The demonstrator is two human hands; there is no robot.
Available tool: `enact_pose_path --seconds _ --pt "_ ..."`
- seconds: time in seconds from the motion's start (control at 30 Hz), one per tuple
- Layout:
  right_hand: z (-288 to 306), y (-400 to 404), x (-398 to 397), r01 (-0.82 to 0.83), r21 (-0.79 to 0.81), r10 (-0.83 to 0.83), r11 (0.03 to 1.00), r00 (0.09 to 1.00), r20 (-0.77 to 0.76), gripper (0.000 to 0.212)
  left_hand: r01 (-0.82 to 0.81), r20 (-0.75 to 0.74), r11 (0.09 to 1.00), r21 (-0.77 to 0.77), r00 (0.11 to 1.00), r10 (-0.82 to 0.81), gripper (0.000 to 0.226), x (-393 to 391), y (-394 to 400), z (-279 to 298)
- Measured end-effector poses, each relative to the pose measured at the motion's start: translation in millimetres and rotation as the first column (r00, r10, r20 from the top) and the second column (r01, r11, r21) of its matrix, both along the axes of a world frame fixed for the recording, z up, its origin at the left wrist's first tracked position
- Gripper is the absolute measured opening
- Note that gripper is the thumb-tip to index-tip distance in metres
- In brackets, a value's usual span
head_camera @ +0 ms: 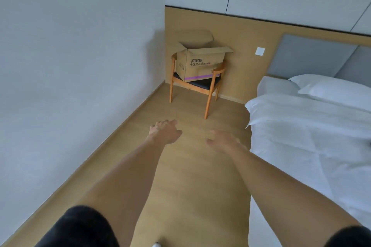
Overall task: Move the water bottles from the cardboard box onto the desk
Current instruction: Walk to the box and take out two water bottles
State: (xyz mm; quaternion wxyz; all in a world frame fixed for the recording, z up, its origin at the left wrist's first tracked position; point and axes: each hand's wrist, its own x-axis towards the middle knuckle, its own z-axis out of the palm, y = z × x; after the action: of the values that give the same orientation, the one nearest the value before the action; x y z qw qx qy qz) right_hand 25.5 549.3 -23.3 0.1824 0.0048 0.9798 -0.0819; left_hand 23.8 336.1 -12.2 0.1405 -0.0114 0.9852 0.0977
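Head view: both arms stretched fwd over a wooden floor (pixel 192 166), w/ nothing in either of the hands. Left hand (pixel 164 131) sits just left of frame centre, fingers loosely curled, holding nothing. Right hand (pixel 223 140) is a bit right of centre, blurred, fingers look relaxed and spread, also holding nothing.

The cardboard box (pixel 197 64) is well apart from both hands, in the upper middle of the frame, resting on the seat of a wooden chair (pixel 209 94) that stands against a tan wall panel (pixel 241 46). Box flaps are open, but its inside isn't visible from here, so no bottles can be seen and can't tell how many are in there. The surface they go onto isn't in frame either. A bed (pixel 311 136) w/ white sheets fills the right side; a white wall (pixel 70 46) the left.

Handling, as a guess: full water bottles would be fairly heavy for their size, w/ smooth, slightly squashy plastic sides, poss. slippery. Best hold is prob. a full wrap round the body at mid-height, or round the neck under the cap, one per hand. If shrink-wrapped as a pack, lift from underneath w/ both hands.
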Motion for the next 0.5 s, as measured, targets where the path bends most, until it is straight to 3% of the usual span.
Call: enact_pose_path --seconds 0.2,0.5 --pt "16 -5 -85 0.116 -0.006 -0.116 0.993 0.993 -0.020 0.057 0.123 -0.023 0.992 0.022 0.992 -0.122 0.052 -119 -7 12" --pt "11 17 -177 0.289 -0.080 -0.292 0.954 0.956 -0.039 0.048 0.274 0.012 0.961 -0.019 0.962 -0.274 0.045 -239 22 -4"
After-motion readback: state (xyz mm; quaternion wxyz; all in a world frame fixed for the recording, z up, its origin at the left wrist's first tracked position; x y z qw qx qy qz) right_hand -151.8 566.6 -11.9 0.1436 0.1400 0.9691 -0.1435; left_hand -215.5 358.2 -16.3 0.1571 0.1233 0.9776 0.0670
